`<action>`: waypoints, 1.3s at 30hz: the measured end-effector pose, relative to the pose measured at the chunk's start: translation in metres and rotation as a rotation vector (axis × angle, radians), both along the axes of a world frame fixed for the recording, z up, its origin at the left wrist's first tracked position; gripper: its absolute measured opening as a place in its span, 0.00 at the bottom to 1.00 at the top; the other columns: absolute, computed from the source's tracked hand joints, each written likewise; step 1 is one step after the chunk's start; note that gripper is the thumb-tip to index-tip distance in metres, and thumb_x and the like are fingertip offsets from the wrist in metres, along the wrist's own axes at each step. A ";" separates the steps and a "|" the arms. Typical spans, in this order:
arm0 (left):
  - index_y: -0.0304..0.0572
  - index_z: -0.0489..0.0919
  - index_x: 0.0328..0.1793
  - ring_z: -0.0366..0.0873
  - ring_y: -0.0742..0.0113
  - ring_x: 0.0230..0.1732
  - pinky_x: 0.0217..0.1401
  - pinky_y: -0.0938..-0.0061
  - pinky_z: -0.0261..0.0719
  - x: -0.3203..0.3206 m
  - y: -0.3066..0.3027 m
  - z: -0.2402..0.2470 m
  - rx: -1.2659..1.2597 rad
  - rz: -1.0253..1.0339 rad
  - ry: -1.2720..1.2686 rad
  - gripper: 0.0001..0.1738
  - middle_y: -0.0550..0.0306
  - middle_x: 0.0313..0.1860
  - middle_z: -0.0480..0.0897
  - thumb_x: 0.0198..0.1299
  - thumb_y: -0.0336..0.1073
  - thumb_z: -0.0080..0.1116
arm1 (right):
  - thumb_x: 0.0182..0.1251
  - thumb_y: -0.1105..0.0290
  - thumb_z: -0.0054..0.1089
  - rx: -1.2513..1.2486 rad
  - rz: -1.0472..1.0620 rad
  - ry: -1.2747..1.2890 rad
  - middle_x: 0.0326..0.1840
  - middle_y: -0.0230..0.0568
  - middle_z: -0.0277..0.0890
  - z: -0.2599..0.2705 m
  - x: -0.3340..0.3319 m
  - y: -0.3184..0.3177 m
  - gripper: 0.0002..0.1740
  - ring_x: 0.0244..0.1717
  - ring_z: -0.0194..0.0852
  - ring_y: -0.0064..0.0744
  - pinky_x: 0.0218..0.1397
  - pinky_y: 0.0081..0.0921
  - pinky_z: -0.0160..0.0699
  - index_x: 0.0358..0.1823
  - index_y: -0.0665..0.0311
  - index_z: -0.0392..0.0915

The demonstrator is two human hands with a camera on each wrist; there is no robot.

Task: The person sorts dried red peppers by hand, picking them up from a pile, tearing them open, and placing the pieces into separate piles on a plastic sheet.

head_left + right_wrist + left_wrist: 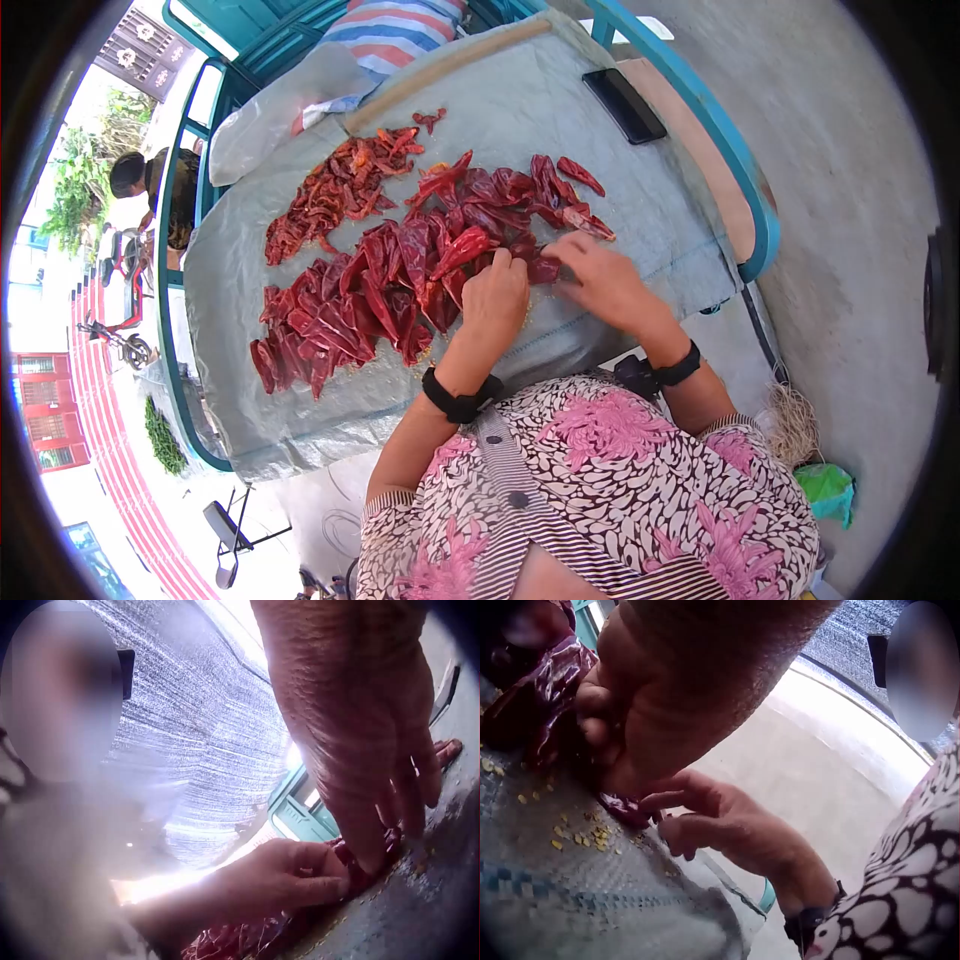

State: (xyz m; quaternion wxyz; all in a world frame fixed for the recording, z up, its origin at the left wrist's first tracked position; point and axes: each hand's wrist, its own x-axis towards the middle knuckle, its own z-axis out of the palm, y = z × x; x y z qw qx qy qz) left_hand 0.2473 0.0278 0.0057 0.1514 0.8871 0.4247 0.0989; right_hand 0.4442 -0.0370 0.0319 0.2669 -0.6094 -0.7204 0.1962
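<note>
Both hands meet at the near right edge of a heap of dried red chili peppers (pixel 385 270). My left hand (pixel 497 295) has its fingers curled round a dark red dried chili pepper (pixel 543 270). At that pepper's right end, my right hand (pixel 605 280) pinches with thumb and forefinger, its other fingers spread loosely. In the left wrist view the dried pepper (pixel 626 811) shows between the two hands. From the right wrist, the left hand (pixel 300 874) appears close against the right hand's (pixel 367 742) fingertips, partly hiding the pepper.
Behind the heap lies a smaller pile of shrivelled red-orange pepper pieces (pixel 340 190). Yellow seeds (pixel 592 832) are scattered on the grey woven sheet (pixel 520 100). A black phone (pixel 624 105) rests at the right, beside the teal metal rail (pixel 735 165). Another person (pixel 170 195) is beyond the left rail.
</note>
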 end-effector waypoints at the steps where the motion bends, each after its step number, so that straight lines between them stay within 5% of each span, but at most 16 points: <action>1: 0.43 0.79 0.41 0.84 0.44 0.38 0.37 0.51 0.83 -0.002 -0.002 0.003 -0.004 0.010 -0.014 0.08 0.50 0.41 0.78 0.62 0.37 0.65 | 0.61 0.71 0.69 -0.088 0.019 -0.003 0.60 0.40 0.77 0.001 -0.005 -0.001 0.22 0.54 0.83 0.49 0.51 0.44 0.84 0.58 0.54 0.80; 7: 0.48 0.81 0.45 0.85 0.47 0.39 0.39 0.53 0.82 -0.042 -0.012 0.043 -0.173 0.032 -0.013 0.08 0.53 0.39 0.81 0.62 0.37 0.64 | 0.63 0.71 0.68 -0.172 0.049 -0.087 0.55 0.40 0.77 -0.019 -0.002 0.012 0.14 0.53 0.82 0.52 0.48 0.45 0.84 0.50 0.53 0.80; 10: 0.51 0.82 0.50 0.85 0.48 0.40 0.40 0.54 0.82 -0.057 -0.019 0.051 -0.269 -0.041 -0.005 0.10 0.54 0.38 0.81 0.62 0.37 0.64 | 0.63 0.70 0.68 -0.005 0.054 -0.038 0.56 0.39 0.77 -0.013 0.010 0.014 0.13 0.55 0.82 0.51 0.49 0.44 0.84 0.48 0.53 0.80; 13: 0.53 0.81 0.55 0.85 0.49 0.38 0.37 0.55 0.82 -0.061 -0.029 0.034 -0.144 -0.088 0.038 0.14 0.54 0.37 0.81 0.62 0.37 0.65 | 0.62 0.70 0.70 0.052 -0.020 0.036 0.58 0.39 0.77 0.004 0.009 0.015 0.13 0.62 0.78 0.51 0.57 0.45 0.81 0.48 0.54 0.81; 19: 0.52 0.80 0.58 0.84 0.48 0.32 0.33 0.56 0.82 -0.078 -0.035 0.021 0.028 0.039 0.118 0.17 0.53 0.37 0.81 0.62 0.35 0.64 | 0.53 0.67 0.77 0.054 -0.332 -0.048 0.73 0.55 0.70 -0.006 0.032 0.034 0.38 0.72 0.66 0.62 0.73 0.50 0.70 0.68 0.55 0.73; 25: 0.48 0.80 0.52 0.86 0.46 0.35 0.34 0.54 0.84 -0.078 -0.039 0.030 -0.037 0.005 -0.014 0.12 0.52 0.34 0.81 0.63 0.33 0.61 | 0.50 0.62 0.79 -0.117 -0.266 -0.130 0.74 0.60 0.67 -0.019 0.049 0.073 0.49 0.71 0.65 0.65 0.75 0.50 0.68 0.76 0.56 0.66; 31: 0.47 0.81 0.54 0.85 0.47 0.44 0.41 0.55 0.82 -0.065 -0.020 0.041 -0.082 -0.087 -0.156 0.14 0.50 0.39 0.82 0.62 0.33 0.64 | 0.56 0.61 0.74 -0.076 -0.064 -0.049 0.72 0.59 0.69 -0.045 0.011 0.084 0.41 0.72 0.65 0.63 0.77 0.46 0.65 0.71 0.67 0.71; 34: 0.46 0.82 0.52 0.82 0.47 0.53 0.49 0.56 0.80 -0.049 0.006 0.054 0.028 -0.086 -0.180 0.14 0.51 0.44 0.82 0.59 0.33 0.67 | 0.58 0.61 0.73 0.041 -0.050 0.199 0.69 0.58 0.72 -0.049 -0.018 0.073 0.35 0.70 0.67 0.60 0.76 0.44 0.66 0.66 0.71 0.76; 37: 0.47 0.84 0.53 0.75 0.46 0.64 0.61 0.53 0.74 -0.033 0.023 0.074 0.230 -0.054 -0.210 0.16 0.53 0.53 0.81 0.57 0.34 0.69 | 0.60 0.62 0.72 -0.067 -0.047 0.287 0.65 0.56 0.76 -0.049 -0.011 0.079 0.31 0.69 0.70 0.54 0.74 0.40 0.69 0.63 0.69 0.79; 38: 0.50 0.83 0.62 0.67 0.45 0.74 0.72 0.49 0.65 -0.034 0.031 0.063 0.213 -0.059 -0.137 0.25 0.51 0.67 0.77 0.56 0.38 0.71 | 0.60 0.63 0.72 -0.098 -0.057 0.306 0.64 0.54 0.77 -0.048 -0.007 0.078 0.29 0.68 0.72 0.53 0.72 0.40 0.71 0.62 0.68 0.80; 39: 0.51 0.81 0.65 0.66 0.44 0.75 0.74 0.48 0.63 -0.032 0.037 0.054 0.249 -0.031 -0.112 0.28 0.49 0.70 0.75 0.57 0.40 0.71 | 0.60 0.63 0.72 -0.128 -0.070 0.326 0.63 0.52 0.77 -0.046 -0.004 0.077 0.27 0.67 0.73 0.51 0.71 0.39 0.72 0.60 0.67 0.81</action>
